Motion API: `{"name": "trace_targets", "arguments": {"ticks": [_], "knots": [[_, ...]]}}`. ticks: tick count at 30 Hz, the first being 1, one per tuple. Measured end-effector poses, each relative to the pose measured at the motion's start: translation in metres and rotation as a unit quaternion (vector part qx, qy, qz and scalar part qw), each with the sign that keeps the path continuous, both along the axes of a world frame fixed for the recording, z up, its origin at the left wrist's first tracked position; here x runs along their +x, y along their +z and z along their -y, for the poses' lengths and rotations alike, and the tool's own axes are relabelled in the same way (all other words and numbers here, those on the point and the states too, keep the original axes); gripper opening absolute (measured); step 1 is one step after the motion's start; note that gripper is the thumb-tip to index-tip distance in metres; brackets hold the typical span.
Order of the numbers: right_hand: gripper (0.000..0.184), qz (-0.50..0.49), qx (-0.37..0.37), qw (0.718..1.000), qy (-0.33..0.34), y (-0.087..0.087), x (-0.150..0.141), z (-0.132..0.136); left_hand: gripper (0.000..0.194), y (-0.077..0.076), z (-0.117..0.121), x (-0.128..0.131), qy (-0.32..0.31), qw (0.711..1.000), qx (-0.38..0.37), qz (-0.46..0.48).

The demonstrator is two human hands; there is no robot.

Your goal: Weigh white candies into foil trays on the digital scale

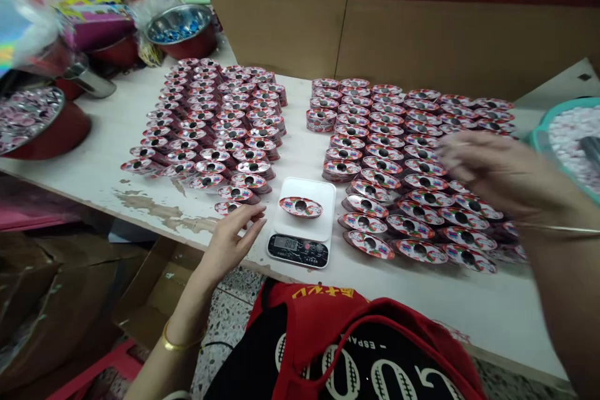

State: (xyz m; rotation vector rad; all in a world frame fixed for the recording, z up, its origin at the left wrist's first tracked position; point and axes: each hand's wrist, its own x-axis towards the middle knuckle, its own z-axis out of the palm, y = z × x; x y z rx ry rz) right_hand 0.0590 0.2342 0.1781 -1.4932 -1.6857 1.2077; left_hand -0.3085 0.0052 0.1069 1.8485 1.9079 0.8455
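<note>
A white digital scale [305,188] with a black display panel stands in front of me. On its pan sits one oval, red-and-white patterned packet [300,207] with a dark round hole in its top. My left hand [229,240] is left of the scale, thumb and index finger apart, holding nothing. It is close to the front packet [229,207] of the left group. My right hand [487,165] is raised over the right group of matching packets [424,198]. Motion smears its fingers, so I cannot see whether anything is in them.
Rows of the same packets [201,117] stand at the left of the white table [296,137]. A red-sided bowl [60,134] and a metal bowl with blue pieces [180,44] are at left. A teal basin [541,137] of pale pieces is at right. Cardboard boxes [422,37] close off the back.
</note>
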Motion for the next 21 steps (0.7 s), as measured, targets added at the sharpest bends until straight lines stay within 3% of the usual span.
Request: {"name": "trace_targets", "arguments": {"ticks": [2, 3, 5, 7, 10, 14, 21], "knots": [[0.022, -0.069, -0.104, 0.98, 0.156, -0.001, -0.066, 0.031, 0.026, -0.001, 0.004, 0.002, -0.004, 1.0, 0.003, 0.009], [0.021, -0.055, -0.11, 0.967, 0.224, -0.002, -0.093, 0.047, 0.026, -0.001, 0.007, 0.003, -0.006, 1.0, 0.006, 0.013], [0.015, -0.016, -0.049, 0.947, 0.318, -0.005, -0.135, 0.07, 0.025, -0.004, 0.013, 0.004, -0.006, 1.0, 0.009, 0.018], [0.014, 0.048, 0.039, 0.924, 0.378, -0.011, -0.158, 0.083, 0.024, -0.007, 0.02, 0.005, 0.0, 1.0, 0.008, 0.026], [0.016, 0.133, 0.116, 0.89, 0.421, -0.021, -0.171, 0.087, 0.025, -0.015, 0.029, 0.005, 0.007, 0.999, 0.001, 0.044], [0.02, 0.186, 0.13, 0.867, 0.445, -0.029, -0.172, 0.088, 0.026, -0.024, 0.034, 0.004, 0.006, 0.998, 0.002, 0.057], [0.021, 0.182, 0.135, 0.876, 0.425, -0.03, -0.177, 0.088, 0.025, -0.027, 0.029, 0.003, 0.002, 0.998, 0.015, 0.068]]}}
